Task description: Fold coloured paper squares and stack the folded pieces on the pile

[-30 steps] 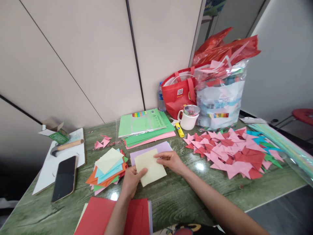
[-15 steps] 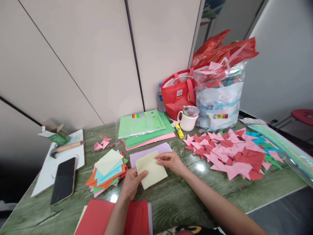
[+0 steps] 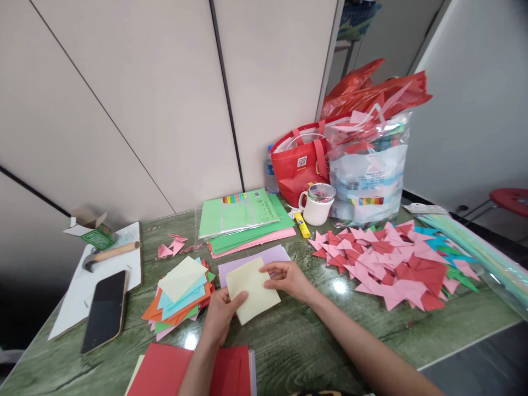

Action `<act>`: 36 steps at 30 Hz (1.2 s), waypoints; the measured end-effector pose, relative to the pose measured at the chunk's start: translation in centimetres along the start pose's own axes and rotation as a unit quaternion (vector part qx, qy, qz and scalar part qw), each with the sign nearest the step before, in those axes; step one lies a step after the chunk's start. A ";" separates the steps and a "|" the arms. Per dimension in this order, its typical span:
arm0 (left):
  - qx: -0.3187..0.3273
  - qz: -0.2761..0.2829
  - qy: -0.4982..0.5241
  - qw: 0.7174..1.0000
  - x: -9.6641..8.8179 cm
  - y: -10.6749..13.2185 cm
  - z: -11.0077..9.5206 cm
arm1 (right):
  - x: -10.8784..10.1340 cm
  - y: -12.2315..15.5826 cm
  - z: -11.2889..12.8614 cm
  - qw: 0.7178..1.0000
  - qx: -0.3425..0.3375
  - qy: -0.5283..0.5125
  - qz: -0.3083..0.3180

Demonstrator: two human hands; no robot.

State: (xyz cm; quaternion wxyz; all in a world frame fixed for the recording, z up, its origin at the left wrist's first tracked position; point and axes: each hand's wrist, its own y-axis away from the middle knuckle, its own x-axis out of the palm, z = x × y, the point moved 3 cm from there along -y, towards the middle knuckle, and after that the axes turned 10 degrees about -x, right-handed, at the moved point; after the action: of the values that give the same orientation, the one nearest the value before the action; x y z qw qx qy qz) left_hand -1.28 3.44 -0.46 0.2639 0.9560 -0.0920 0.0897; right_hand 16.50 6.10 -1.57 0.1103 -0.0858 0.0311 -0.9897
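Note:
Both my hands hold a pale yellow paper square (image 3: 252,289) just above the green table (image 3: 313,341). My left hand (image 3: 221,314) pinches its near-left edge with thumb on top. My right hand (image 3: 289,279) grips its right edge with curled fingers. Under the square lies a lilac sheet (image 3: 264,256). A fanned stack of coloured paper squares (image 3: 179,294) sits just left of my left hand. A heap of folded pink and red paper pieces (image 3: 388,264) spreads to the right.
Red sheets (image 3: 185,371) lie at the near edge. Green paper packs (image 3: 243,217), a white mug (image 3: 317,206), a glue stick (image 3: 302,225), a red bag (image 3: 301,162) and a clear plastic bag (image 3: 367,170) stand behind. A phone (image 3: 105,311) and hammer (image 3: 109,254) rest at the left.
The yellow square has shifted slightly in my hands and the view has tilted a little; both hands keep their grip.

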 end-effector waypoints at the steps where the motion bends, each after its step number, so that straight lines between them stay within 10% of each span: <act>1: 0.005 0.000 0.005 1.000 0.0 0.0 -0.1 | 0.0 0.0 0.0 1.000 -0.002 0.002 0.002; 36: 0.028 -0.073 0.111 0.991 -0.6 -0.1 -0.8 | 0.2 0.1 -0.7 1.000 0.013 0.016 0.016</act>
State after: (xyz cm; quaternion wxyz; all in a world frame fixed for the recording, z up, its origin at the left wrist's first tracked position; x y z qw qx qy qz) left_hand -1.93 4.01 0.02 0.2515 0.9513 0.0101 0.1778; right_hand 16.25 5.96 -2.25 0.1267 -0.0682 0.0214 -0.9894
